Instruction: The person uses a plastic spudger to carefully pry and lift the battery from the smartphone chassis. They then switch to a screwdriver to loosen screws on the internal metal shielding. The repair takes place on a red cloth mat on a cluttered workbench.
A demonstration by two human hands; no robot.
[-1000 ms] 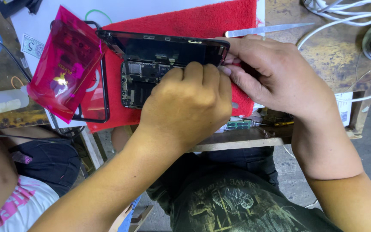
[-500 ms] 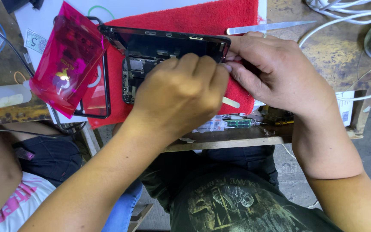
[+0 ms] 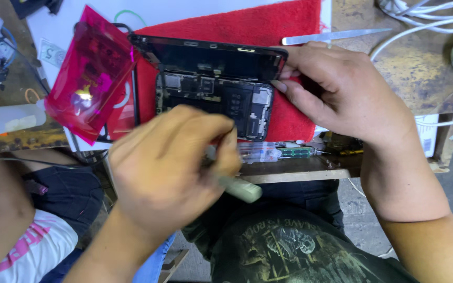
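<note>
Opened phone [image 3: 213,99] — dark boards and black frame bared — on red mat [image 3: 268,26].

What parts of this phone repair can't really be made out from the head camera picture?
- The tool in the left hand: motion blur and the fingers hide its tip, so its kind is unclear.
- The opened phone: its lower edge is covered by the left hand; its parts are too small to tell apart.
- The right hand hides the phone's right end.
- The white cables: cut off by the top edge.
</note>
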